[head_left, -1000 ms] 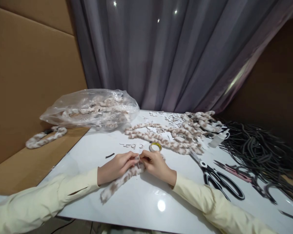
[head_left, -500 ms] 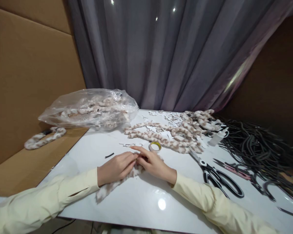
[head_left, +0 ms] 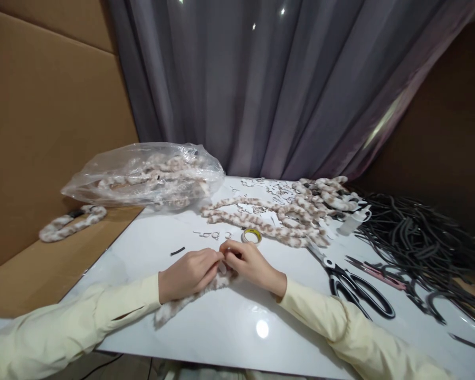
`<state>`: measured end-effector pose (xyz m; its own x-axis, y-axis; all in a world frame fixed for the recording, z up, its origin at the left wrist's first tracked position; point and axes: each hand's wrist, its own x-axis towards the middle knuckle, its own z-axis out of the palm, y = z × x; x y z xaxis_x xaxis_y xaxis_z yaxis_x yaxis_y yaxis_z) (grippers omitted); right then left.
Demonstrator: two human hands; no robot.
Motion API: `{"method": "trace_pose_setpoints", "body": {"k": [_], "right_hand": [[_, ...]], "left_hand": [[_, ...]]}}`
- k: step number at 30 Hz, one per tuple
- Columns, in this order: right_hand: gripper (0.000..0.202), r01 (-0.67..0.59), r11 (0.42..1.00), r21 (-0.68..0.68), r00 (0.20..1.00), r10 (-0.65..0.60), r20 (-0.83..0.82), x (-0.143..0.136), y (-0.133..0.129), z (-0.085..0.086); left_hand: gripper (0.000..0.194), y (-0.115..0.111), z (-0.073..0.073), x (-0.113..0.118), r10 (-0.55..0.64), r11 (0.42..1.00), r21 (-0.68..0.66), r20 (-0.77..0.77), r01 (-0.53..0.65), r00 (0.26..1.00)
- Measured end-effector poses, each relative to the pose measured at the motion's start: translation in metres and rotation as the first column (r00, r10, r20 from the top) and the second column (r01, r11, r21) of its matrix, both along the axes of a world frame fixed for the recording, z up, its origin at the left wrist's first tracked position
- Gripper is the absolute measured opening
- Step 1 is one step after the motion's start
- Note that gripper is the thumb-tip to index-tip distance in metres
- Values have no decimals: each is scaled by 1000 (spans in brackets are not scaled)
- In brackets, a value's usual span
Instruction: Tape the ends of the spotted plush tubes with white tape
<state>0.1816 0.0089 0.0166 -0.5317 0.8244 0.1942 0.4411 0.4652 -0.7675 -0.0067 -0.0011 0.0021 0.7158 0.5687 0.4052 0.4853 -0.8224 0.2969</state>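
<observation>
Near the middle of the white table, my left hand [head_left: 190, 273] and my right hand [head_left: 253, 264] meet fingertip to fingertip, both closed in a pinch. Beneath them lies a brown-and-white furry strip [head_left: 176, 309], its lower left end sticking out below my left hand. A small pale piece [head_left: 222, 267] shows just under the fingertips. What the fingertips themselves grip is too small to make out. Just beyond my hands are a roll of tape [head_left: 252, 236] and small metal clasps [head_left: 211, 235]. A short black cord piece [head_left: 178, 252] lies to the left.
A clear plastic bag [head_left: 146, 174] of furry loops is at the back left, with one furry loop [head_left: 72, 224] on cardboard. Furry strips [head_left: 261, 224] lie behind my hands. Large scissors [head_left: 356, 290], pink-handled scissors [head_left: 380, 274], a white bottle [head_left: 352, 222] and black cords [head_left: 419, 237] are at right.
My right index finger, stretched out before, has curled in toward my left fingertips. More of the metal clasps and a small pale piece now show. My left hand has barely moved.
</observation>
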Motion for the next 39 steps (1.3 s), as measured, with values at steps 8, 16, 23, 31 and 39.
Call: {"method": "trace_pose_setpoints", "body": {"k": [8, 16, 23, 31, 39], "right_hand": [[12, -43, 998, -40, 999, 44, 21, -1, -5, 5], [15, -96, 995, 28, 992, 93, 81, 3, -7, 4], [4, -133, 991, 18, 988, 131, 78, 5, -5, 5], [15, -149, 979, -138, 989, 143, -49, 3, -3, 7], [10, -101, 983, -154, 994, 93, -56, 3, -2, 5]], "left_hand": [[11, -1, 4, 1, 217, 969, -140, 94, -203, 972], [18, 3, 9, 2, 151, 976, -181, 151, -123, 977], [22, 10, 11, 2, 245, 848, -514, 171, -126, 954], [16, 6, 8, -1, 46, 988, -150, 43, -39, 998], [20, 4, 6, -1, 18, 980, 200, -51, -7, 999]]}}
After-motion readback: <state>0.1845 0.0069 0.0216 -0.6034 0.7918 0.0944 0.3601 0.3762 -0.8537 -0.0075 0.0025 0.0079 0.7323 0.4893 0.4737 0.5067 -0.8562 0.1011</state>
